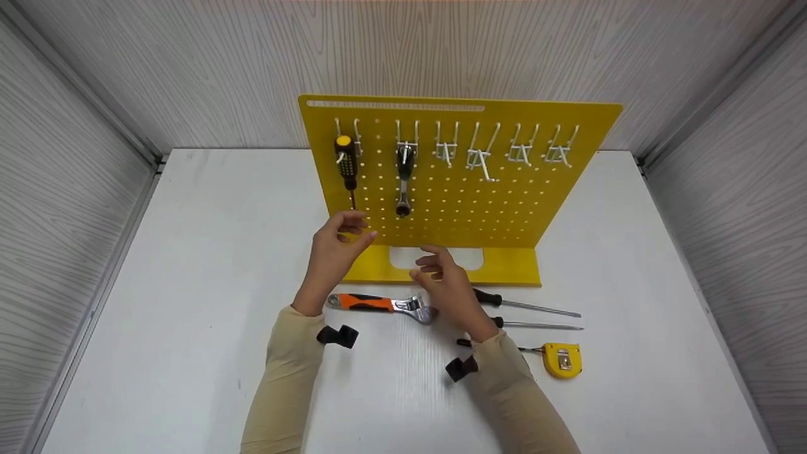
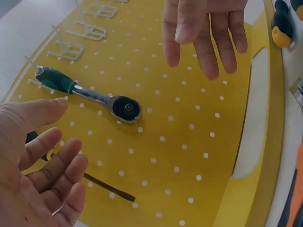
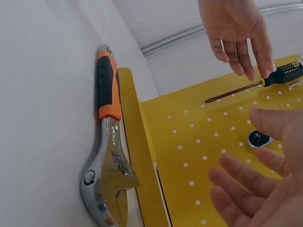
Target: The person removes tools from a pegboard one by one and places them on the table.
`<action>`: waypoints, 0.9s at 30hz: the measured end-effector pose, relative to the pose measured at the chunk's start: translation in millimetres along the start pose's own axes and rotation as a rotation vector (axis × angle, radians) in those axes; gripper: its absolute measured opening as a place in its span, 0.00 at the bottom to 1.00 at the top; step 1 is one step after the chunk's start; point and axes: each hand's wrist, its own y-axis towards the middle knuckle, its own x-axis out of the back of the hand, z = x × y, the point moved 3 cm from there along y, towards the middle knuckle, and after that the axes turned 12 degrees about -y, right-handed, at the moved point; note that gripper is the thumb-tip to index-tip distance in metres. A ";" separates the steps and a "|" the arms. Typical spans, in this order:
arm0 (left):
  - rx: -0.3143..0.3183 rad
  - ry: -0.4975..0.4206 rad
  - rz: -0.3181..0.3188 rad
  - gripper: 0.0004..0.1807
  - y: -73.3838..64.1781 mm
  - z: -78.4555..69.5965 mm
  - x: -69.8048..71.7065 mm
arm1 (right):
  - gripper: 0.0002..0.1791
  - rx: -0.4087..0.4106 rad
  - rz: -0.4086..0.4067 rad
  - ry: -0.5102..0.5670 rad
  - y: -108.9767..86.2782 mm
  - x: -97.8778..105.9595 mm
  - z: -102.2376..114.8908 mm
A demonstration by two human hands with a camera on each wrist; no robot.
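My left hand (image 1: 336,248), its fingers loosely bent and holding nothing, is in front of the pegboard's left side, just below a hanging screwdriver (image 1: 347,165). The right hand (image 1: 446,287) hovers relaxed before the board's base, nothing in its grasp. On the yellow pegboard (image 1: 454,208), a ratchet wrench (image 1: 404,180) with a dark green handle hangs head down from the second hook. An adjustable wrench (image 3: 110,90) with an orange and black handle lies on the table between my forearms, along the board's base.
Several white hooks (image 1: 483,162) to the right carry no tools. Two long-shafted screwdrivers (image 1: 542,309) lie right of my right hand, handles partly hidden. A yellow tape measure (image 1: 562,360) sits nearer me, beside another thin tool partly under my right wrist. Pale panels (image 1: 82,82) enclose the white table.
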 end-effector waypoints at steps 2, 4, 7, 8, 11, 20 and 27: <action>0.011 -0.040 0.013 0.25 5.0 -4.8 -3.7 | 0.30 -0.014 0.002 0.013 4.9 0.0 4.5; 0.019 -0.081 0.028 0.26 10.1 -7.7 -7.7 | 0.32 -0.028 0.006 0.026 9.5 -0.1 8.7; 0.023 -0.133 0.052 0.27 16.0 -11.1 -13.8 | 0.33 -0.053 0.018 0.045 16.0 -0.9 15.8; 0.022 -0.151 0.060 0.28 17.6 -12.0 -16.0 | 0.33 -0.057 0.020 0.058 18.3 -1.5 17.7; 0.013 -0.168 0.084 0.30 20.7 -15.3 -21.9 | 0.33 -0.067 0.023 0.089 25.5 -3.6 22.4; -0.006 -0.147 0.126 0.35 28.6 -23.5 -36.8 | 0.35 -0.019 0.025 0.133 41.8 -5.8 31.7; 0.006 -0.104 0.126 0.39 35.2 -25.7 -45.3 | 0.35 0.006 0.032 0.146 45.0 -8.9 33.9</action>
